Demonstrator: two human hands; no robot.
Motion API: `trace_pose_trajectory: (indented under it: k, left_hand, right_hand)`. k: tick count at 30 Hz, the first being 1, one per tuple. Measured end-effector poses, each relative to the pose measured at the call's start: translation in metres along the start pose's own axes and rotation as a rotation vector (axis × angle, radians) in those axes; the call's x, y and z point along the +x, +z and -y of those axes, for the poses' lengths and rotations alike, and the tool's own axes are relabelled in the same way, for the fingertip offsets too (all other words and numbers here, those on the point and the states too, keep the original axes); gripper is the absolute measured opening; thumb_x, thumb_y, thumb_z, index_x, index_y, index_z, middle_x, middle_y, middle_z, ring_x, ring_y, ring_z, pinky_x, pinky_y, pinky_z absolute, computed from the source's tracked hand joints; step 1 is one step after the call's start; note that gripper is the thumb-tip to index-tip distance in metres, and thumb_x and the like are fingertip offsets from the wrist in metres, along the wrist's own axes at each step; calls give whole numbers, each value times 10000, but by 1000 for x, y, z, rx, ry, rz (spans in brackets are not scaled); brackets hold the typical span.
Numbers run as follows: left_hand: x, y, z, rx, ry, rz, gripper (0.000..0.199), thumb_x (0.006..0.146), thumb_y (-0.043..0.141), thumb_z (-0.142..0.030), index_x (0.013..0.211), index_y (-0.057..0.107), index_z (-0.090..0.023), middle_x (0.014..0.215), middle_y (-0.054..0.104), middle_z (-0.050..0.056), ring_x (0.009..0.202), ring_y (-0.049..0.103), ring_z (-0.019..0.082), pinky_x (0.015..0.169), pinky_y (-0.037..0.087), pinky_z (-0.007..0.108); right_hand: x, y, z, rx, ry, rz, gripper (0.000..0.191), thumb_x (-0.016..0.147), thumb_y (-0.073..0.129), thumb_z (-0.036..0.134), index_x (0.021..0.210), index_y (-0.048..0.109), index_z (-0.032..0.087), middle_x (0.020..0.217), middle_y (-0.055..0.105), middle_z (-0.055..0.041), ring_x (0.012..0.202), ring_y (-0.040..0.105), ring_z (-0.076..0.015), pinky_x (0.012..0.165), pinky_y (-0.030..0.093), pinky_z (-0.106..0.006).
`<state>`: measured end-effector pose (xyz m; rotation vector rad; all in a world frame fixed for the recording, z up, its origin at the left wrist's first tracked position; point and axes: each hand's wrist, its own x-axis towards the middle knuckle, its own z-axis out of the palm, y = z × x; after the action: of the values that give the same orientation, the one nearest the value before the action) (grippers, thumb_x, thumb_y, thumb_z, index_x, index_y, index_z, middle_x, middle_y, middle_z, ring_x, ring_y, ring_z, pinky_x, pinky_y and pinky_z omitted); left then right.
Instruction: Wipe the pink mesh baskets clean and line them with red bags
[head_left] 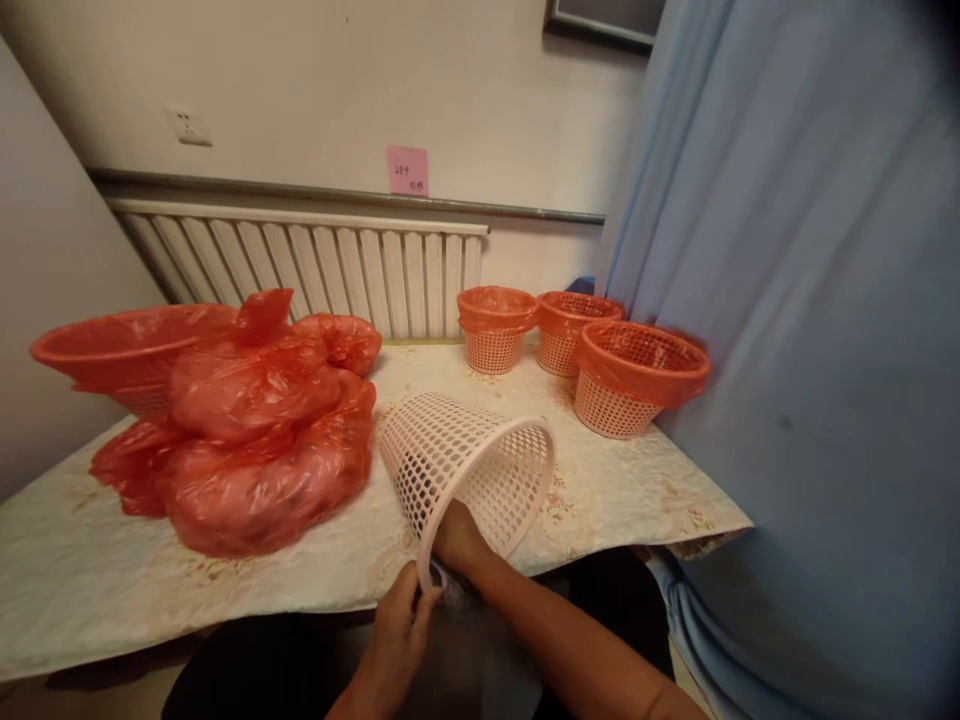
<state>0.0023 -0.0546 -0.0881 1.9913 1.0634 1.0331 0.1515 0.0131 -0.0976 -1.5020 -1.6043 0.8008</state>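
Observation:
A pale pink perforated plastic wastebasket (439,435) lies tilted on its side at the table's front, its mouth turned right and towards me. With thumb and fingers, my left hand (399,620) grips the lower near edge of its rim. My right hand (456,535) reaches through the mouth against the near inner wall; its fingers are hidden. Dark patches show through the holes there. A bit of greyish, cloth-like material (444,582) shows under my right wrist, beside the rim; I cannot make out what it is.
Three baskets with red bag liners, a left one (493,350), a middle one (559,352) and a right one (616,405), stand at the back right. Red plastic bags (262,480) and a red-lined basket (135,345) crowd the left. A blue curtain (810,400) borders the right; a radiator (322,265) stands behind.

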Motion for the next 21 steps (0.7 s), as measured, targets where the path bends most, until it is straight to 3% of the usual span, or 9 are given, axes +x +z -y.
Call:
trace_pose_trajectory:
  k: [5, 9, 13, 17, 21]
  left_hand:
    - [19, -16, -11, 116, 50, -21, 210, 913, 465, -353, 758, 504, -216, 678, 558, -10, 635, 547, 166, 605, 451, 264]
    - [30, -17, -20, 128, 61, -10, 209, 923, 448, -366, 793, 508, -214, 663, 530, -26, 603, 526, 153, 575, 421, 252]
    - [34, -10, -21, 120, 61, -1, 200, 939, 413, -361, 831, 496, -215, 707, 554, -12, 641, 548, 163, 596, 432, 262]
    - [36, -10, -22, 153, 69, 3, 213, 944, 397, -373, 837, 491, -216, 709, 551, -10, 640, 547, 168, 607, 432, 275]
    - [36, -16, -24, 170, 51, -10, 222, 942, 400, -382, 821, 487, -218, 696, 547, -12, 626, 544, 168, 599, 431, 274]
  right_hand:
    - [-5, -56, -28, -604, -14, 54, 287, 852, 494, 245, 1070, 678, 215, 1089, 651, -94, 963, 587, -258, 868, 432, -362]
    - [3, -83, -42, -635, 63, -40, 315, 876, 429, 203, 1064, 680, 177, 1114, 632, -129, 989, 583, -269, 874, 423, -372]
    - [6, -59, -36, -571, 114, -82, 399, 799, 482, 138, 1155, 650, 201, 1106, 651, -102, 940, 622, -233, 827, 446, -313]
    - [5, -22, -17, -451, 39, -18, 401, 759, 517, 147, 1111, 669, 267, 1000, 701, -2, 910, 636, -173, 795, 455, -227]
    - [-6, -17, -11, -431, -2, -33, 470, 743, 512, 145, 1184, 626, 259, 1076, 667, -33, 954, 626, -190, 835, 457, -258]
